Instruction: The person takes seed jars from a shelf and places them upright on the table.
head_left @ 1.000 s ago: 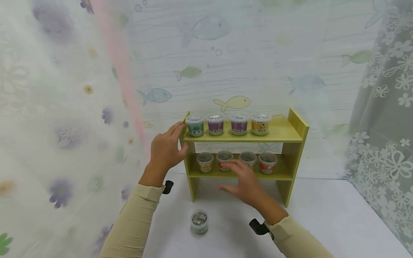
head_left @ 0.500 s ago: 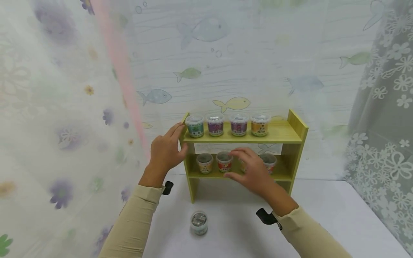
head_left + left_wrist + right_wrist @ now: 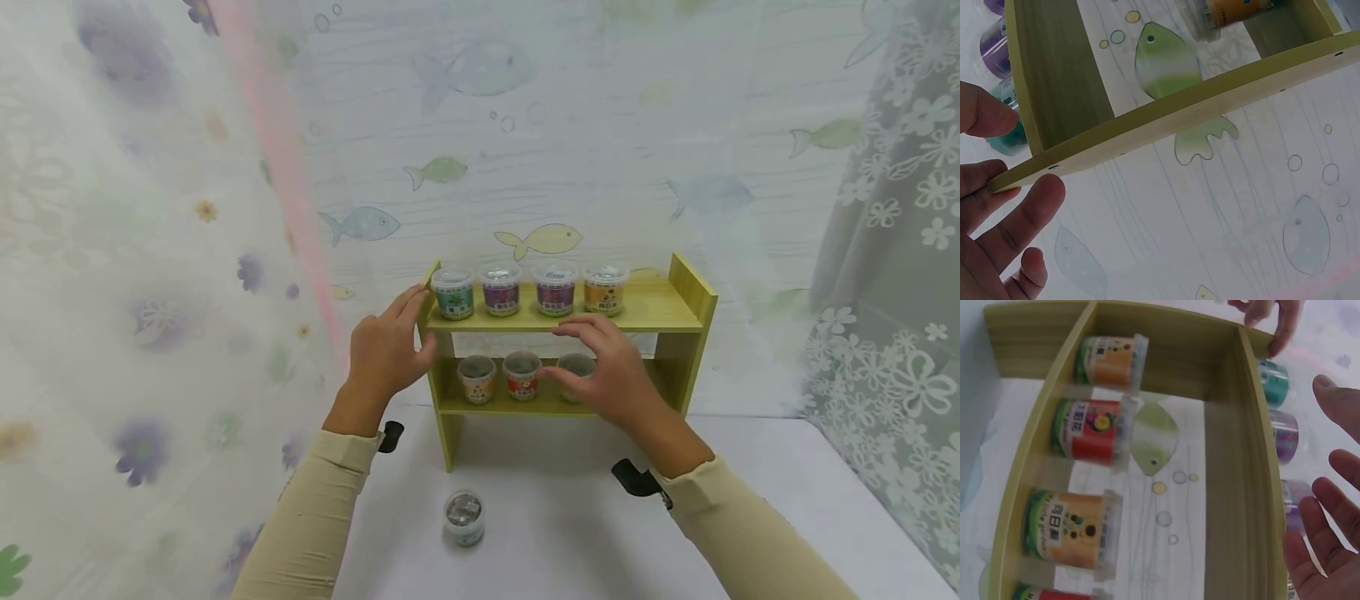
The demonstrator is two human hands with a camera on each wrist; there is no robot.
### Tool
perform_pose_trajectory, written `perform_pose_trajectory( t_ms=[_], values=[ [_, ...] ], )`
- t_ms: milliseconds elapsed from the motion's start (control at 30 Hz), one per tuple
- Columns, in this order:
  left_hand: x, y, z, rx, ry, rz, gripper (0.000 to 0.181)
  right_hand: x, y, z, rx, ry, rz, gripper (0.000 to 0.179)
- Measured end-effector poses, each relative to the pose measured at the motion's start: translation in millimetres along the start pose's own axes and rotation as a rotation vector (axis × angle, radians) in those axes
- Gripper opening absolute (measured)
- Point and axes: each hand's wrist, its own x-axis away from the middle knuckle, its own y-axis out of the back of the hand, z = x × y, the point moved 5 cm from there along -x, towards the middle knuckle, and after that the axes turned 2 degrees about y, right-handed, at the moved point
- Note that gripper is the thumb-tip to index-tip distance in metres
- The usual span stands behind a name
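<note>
A two-tier yellow-green wooden shelf [image 3: 660, 308] holds small lidded plastic cups. Up top, a teal cup [image 3: 454, 297], two purple cups, one of them [image 3: 556, 293] nearer the middle, and an orange cup [image 3: 604, 293] stand in a row. Below are an orange cup [image 3: 477, 383], a red cup [image 3: 522, 381] and another orange cup [image 3: 1069, 528]; a further red cup [image 3: 1054, 594] hides behind my right hand in the head view. My left hand [image 3: 386, 346] rests its fingers at the left side panel's top corner. My right hand [image 3: 618, 375], empty with spread fingers, hovers before the shelf's right half.
A single lidded cup [image 3: 463, 518] stands on the white tabletop [image 3: 540, 517] in front of the shelf. A fish-patterned curtain [image 3: 480, 167] hangs behind, with a flowered curtain [image 3: 150, 250] on the left and a sheer one [image 3: 900, 350] on the right.
My right hand has moved right and upward along the shelf, uncovering the lower red cup on the left and covering the one at the right. My left hand stays put.
</note>
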Motion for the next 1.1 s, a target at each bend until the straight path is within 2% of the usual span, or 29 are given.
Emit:
perform_pose_trajectory(
  t_ms=[533, 767, 933, 1100],
  values=[
    [0.9, 3.4, -0.3, 0.004, 0.006, 0.003, 0.057, -15.2, 23, -15, 0.013, -0.009, -0.081, 0.054],
    [-0.2, 4.8, -1.2, 0.001, 0.003, -0.003, 0.057, -22.0, 34, -22, 0.037, -0.048, -0.097, 0.053],
    [-0.4, 4.9, -1.4, 0.003, 0.01, 0.002, 0.057, -28.1, 41, -27, 0.045, -0.058, -0.142, 0.048],
    [-0.7, 3.9, -1.2, 0.003, 0.02, 0.021, 0.058, -32.9, 47, -36, 0.047, -0.121, -0.173, 0.047]
  ],
)
